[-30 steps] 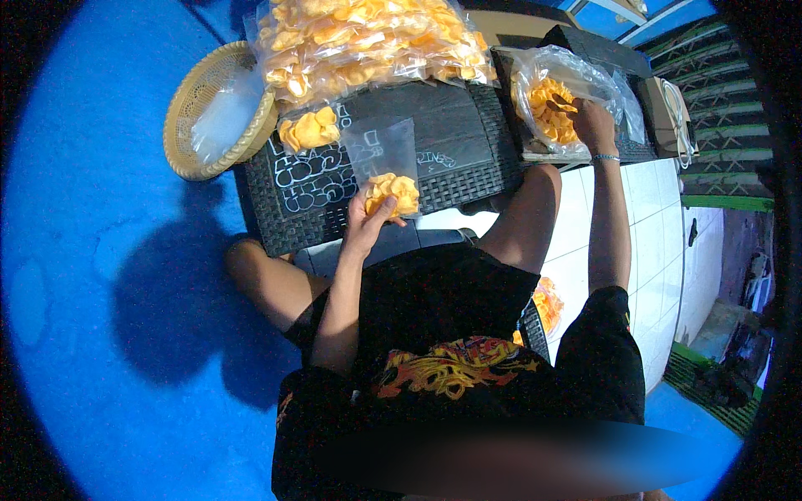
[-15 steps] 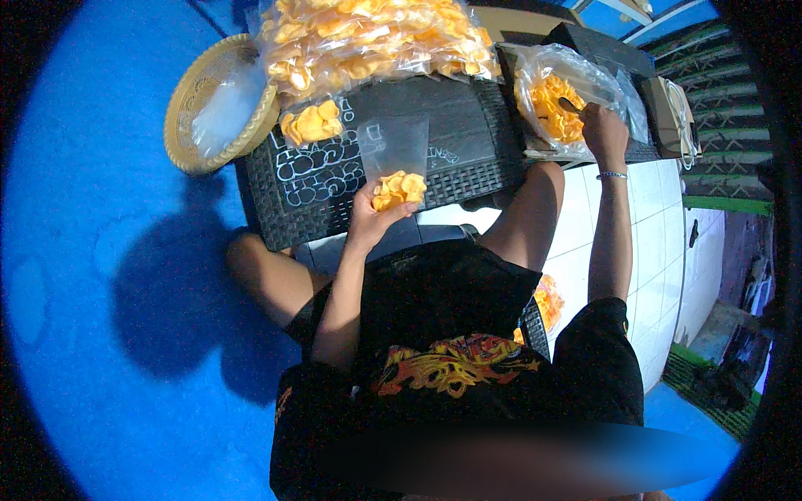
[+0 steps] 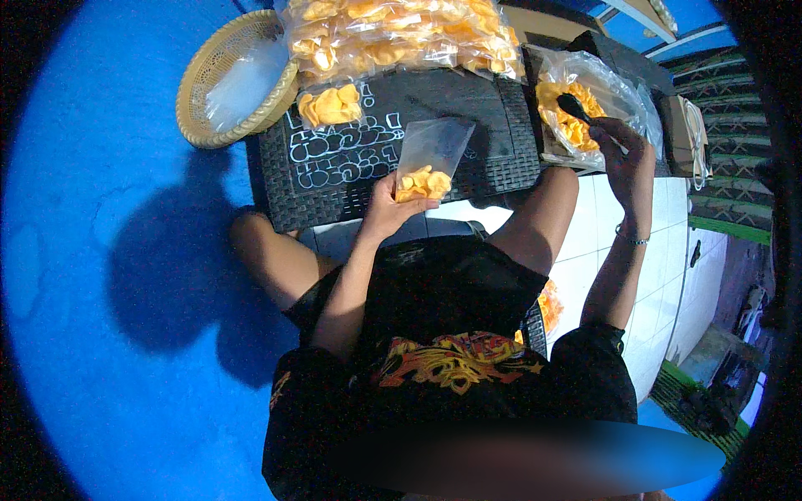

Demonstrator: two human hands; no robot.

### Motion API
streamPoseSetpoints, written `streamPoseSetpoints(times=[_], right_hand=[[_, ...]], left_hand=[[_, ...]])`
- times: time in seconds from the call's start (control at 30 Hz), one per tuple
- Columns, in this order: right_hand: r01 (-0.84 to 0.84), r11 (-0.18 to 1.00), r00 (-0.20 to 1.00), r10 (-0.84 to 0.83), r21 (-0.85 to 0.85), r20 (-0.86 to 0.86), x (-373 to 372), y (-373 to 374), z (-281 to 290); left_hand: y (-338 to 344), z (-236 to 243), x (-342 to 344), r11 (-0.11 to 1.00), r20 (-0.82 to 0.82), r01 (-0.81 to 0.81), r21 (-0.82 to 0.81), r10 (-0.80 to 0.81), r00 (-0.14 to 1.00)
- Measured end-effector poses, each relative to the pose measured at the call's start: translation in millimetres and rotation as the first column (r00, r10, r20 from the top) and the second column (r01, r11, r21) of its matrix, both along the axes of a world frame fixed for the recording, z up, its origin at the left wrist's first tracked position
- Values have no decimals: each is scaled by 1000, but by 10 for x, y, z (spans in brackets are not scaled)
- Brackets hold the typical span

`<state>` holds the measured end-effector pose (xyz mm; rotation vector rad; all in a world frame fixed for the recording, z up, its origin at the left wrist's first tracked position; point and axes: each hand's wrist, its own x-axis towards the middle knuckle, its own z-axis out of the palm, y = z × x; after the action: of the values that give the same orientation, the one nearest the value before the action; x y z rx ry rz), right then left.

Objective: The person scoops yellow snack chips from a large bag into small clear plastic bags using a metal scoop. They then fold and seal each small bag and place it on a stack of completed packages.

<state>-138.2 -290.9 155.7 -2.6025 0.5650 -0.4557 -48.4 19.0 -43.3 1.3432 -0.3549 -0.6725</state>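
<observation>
My left hand [image 3: 393, 210] is closed on the lower part of a small clear plastic bag [image 3: 434, 144] above the near edge of the table. Yellow-orange chips [image 3: 423, 184] fill the bag's bottom, and its upper half stands upright with a slight lean to the right. My right hand [image 3: 628, 159] grips the handle of a dark spoon [image 3: 573, 107]. The spoon's head is over a large clear bag [image 3: 622, 85] of loose chips [image 3: 576, 132] on the right; whether it touches them I cannot tell.
Many filled chip bags [image 3: 401, 42] are heaped along the far side of the black woven table [image 3: 484, 117]. One filled bag [image 3: 331, 106] lies nearer. At left stands a wicker basket [image 3: 194, 104] with clear plastic bags [image 3: 242, 88]. A box [image 3: 683, 134] is at far right.
The spoon's head has come up into view over the chips, and my right hand has drawn back toward me. My left hand's bag tilts more to the right. The whole view has shifted slightly.
</observation>
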Motion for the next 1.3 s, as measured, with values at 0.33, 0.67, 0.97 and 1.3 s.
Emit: streamPoseSetpoints(times=[0.33,0.67,0.97,1.3], right_hand=[[-343,917,935,353,204,-14,182,542,141],[-369,929,925,370,26,-89,207,617,124],[-432,901,896,435,47,-93,229,661,104],[142,982,976,-159,123,147,-34,27,7]], left_hand=[[51,121,3,996,25,68,-51,-67,997],[32,145,10,993,109,84,-78,-75,991],[50,143,10,994,87,92,-63,-86,992],[58,-33,34,997,-25,8,-82,-10,1000]])
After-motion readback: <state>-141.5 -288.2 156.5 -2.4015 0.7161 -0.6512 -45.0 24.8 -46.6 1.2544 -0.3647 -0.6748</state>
